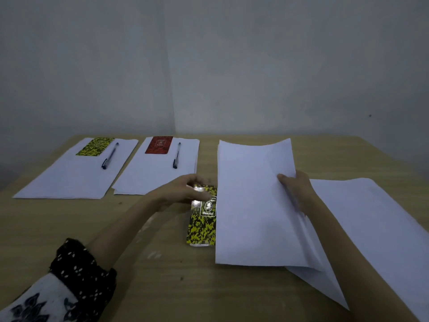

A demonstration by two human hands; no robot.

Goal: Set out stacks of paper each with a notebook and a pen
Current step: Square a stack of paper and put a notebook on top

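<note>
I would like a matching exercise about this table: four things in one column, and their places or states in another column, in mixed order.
Things:
1. red notebook
2. far yellow notebook
3. near yellow notebook
4. lifted paper sheets

Places or states:
A. held by the right hand
B. on the far-left paper stack
C. on the bare table, under the left hand
D. on the second paper stack, beside a pen

Pairs: 1-D, 2-B, 3-C, 4-A

Two paper stacks [76, 177] [157, 173] at table [162, 287] far-left edge, each carrying notebook [95, 147] [159, 145] and pen [109, 155] [176, 155]. Third notebook [202, 226] lies left of centre stack [250, 205]. Fourth stack [376, 228] at right edge.
</note>
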